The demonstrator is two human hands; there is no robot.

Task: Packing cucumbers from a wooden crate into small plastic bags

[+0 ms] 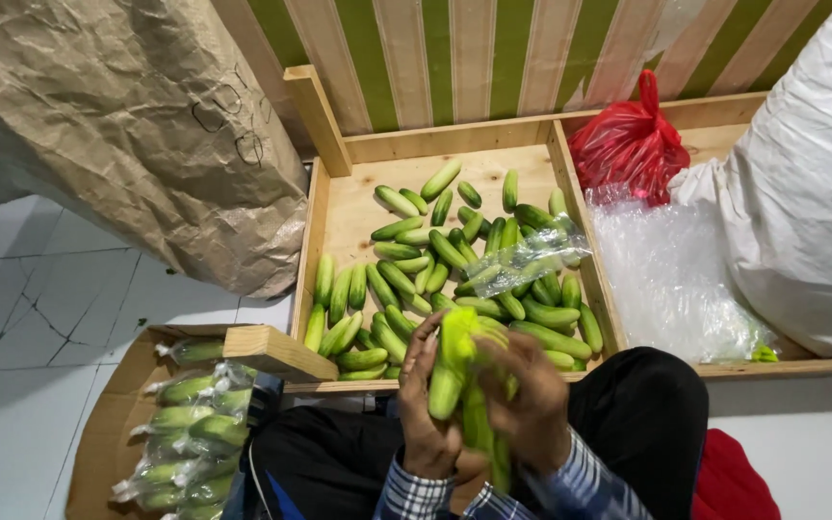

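At the upper left of the frame, one large crumpled brown paper sack (137, 125) is being leaned against the striped wall. Below it, at the lower left, one flat cardboard box (108, 433) is being filled with bagged cucumbers (190, 433); about seven clear packs can be counted, though the lowest ones are cut off by the frame edge.

In the middle, a wooden tray (334, 207) with two compartments is being used. In its left compartment, loose cucumbers (416, 260) are being kept in a heap of roughly fifty; an exact count cannot be made, as they overlap. One clear plastic bag (527, 260) is being left lying on top of the heap, toward its right side.

At the lower centre, a bunch of cucumbers (459, 385), perhaps four or five and blurred, is being gripped between both hands, just in front of the tray's near edge. The left hand (423, 404) is being closed around the bunch from the left, fingers pointing up. The right hand (532, 400) is being curled over it from the right.

In the right compartment, one tied red plastic bag (628, 144) and one pile of clear plastic bags (666, 279) are being stored. At the far right, one big white sack (806, 183) is being rested across the tray.
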